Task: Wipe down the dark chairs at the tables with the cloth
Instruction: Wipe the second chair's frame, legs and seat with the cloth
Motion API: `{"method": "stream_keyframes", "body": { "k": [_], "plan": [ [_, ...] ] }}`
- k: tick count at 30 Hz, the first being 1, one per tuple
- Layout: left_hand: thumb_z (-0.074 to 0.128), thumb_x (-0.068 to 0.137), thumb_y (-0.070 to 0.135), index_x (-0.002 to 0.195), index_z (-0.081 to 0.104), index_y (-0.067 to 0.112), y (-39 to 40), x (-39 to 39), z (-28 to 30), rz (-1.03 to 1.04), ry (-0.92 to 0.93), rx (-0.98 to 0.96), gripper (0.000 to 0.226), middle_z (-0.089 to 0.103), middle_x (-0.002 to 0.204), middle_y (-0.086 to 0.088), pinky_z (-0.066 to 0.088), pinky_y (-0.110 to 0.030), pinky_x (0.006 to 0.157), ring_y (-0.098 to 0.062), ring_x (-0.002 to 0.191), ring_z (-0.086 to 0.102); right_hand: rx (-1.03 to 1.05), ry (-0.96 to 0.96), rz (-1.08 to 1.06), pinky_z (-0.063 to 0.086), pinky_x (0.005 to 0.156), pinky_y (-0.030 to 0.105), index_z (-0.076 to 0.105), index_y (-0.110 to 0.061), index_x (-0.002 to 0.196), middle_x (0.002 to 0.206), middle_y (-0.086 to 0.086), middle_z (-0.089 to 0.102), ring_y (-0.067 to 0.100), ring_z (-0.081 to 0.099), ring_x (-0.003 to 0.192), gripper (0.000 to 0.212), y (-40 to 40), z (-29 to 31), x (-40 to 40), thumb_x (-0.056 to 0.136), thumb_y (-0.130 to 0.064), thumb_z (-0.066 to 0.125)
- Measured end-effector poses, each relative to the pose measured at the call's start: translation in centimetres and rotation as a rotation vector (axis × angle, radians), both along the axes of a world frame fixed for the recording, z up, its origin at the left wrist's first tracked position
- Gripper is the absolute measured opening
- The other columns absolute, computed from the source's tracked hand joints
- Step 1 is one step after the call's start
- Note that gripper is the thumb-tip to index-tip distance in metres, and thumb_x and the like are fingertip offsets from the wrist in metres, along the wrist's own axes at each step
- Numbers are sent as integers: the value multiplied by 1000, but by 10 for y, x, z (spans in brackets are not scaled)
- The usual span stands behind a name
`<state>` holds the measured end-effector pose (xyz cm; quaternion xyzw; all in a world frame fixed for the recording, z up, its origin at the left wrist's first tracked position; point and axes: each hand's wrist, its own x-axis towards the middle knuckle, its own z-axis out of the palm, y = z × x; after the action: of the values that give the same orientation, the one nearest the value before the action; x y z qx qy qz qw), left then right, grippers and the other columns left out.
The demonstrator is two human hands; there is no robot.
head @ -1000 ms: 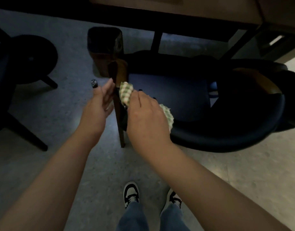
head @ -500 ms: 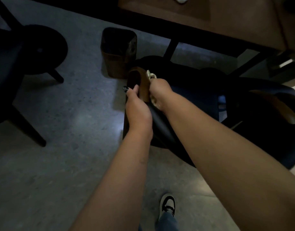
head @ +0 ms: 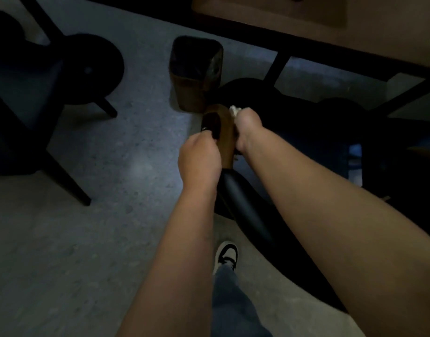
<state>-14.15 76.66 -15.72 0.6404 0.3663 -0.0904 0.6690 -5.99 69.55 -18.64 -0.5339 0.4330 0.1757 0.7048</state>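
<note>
A dark chair (head: 248,210) with a black padded back rim and a brown wooden armrest (head: 223,127) stands tucked at the table. My left hand (head: 199,159) grips the near end of the armrest, fingers curled over its outer side. My right hand (head: 248,128) holds the pale checked cloth (head: 234,110) against the armrest's inner side; only a small bunch of the cloth shows above my knuckles. The chair's seat lies in deep shadow to the right.
A dark bin (head: 195,71) stands on the grey floor just beyond the armrest. The wooden table (head: 269,18) spans the top right on black legs. Another dark chair (head: 26,93) sits at the left. My shoe (head: 226,255) is below the chair back.
Both hands have moved from the near part of the chair forward to the armrest's end. My left hand went from open beside the frame to gripping it. The cloth is now mostly hidden.
</note>
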Motion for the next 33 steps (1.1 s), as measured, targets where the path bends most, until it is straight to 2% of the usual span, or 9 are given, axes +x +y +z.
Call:
{"method": "stream_keyframes", "body": {
  "k": [3,6,11,14,17,21,25,30,33],
  "plan": [
    [46,93,25,106,66,9,4,23,-11,-54,46,136,29,68,106,-11,47,-45,94,-29,107,62,23,48,23,51,62,34,59,-8,77,74,11,59,24,58,64,36,-4,-14,4,99,-22,34],
    [38,101,32,139,49,12,2,38,-19,-106,29,144,45,53,139,-8,35,-40,110,-24,128,48,-110,-56,79,53,87,44,66,-6,108,100,14,66,30,63,93,30,-4,-20,0,97,-23,43],
    [22,106,40,114,63,12,-5,47,-23,144,-5,-304,50,64,120,-5,47,-13,83,-6,101,65,-508,-594,552,41,75,33,67,-12,85,81,1,59,17,53,81,20,-11,-11,-3,93,-12,48],
    [13,104,46,148,34,7,0,45,-25,274,16,-405,62,39,152,-13,33,-21,103,-21,140,37,-614,-612,967,37,67,34,63,-7,67,66,0,53,16,47,72,28,-13,2,29,92,-13,50],
    [19,104,47,152,23,10,5,38,-28,472,113,-439,62,29,156,-18,26,-35,112,-28,143,30,-685,-544,1293,31,55,24,45,-20,52,56,-7,42,15,45,73,39,-1,13,52,91,-16,50],
    [26,103,43,150,31,9,10,33,-32,612,179,-446,58,36,152,-14,34,-33,103,-26,138,38,-952,-739,1645,38,63,30,52,-14,59,69,7,57,28,57,79,33,11,26,37,90,-26,47],
    [29,102,47,146,40,15,19,34,-32,533,169,-417,56,47,144,-7,38,-27,86,-16,127,47,-1207,-884,2017,48,84,39,67,-6,85,91,16,66,32,60,89,37,11,50,4,90,-30,40],
    [20,103,48,146,41,15,56,45,-32,252,106,-432,58,41,150,-10,23,-39,116,-19,141,33,-1281,-444,2348,43,63,31,48,-17,64,75,5,55,20,49,64,28,38,68,-10,89,-29,45],
    [21,103,49,143,44,16,77,59,-30,41,96,-521,57,48,145,-13,22,-47,118,-24,142,33,-1284,-169,2418,37,67,29,62,-14,108,100,4,59,22,55,85,27,59,61,-3,94,-28,44]
  ]
}}
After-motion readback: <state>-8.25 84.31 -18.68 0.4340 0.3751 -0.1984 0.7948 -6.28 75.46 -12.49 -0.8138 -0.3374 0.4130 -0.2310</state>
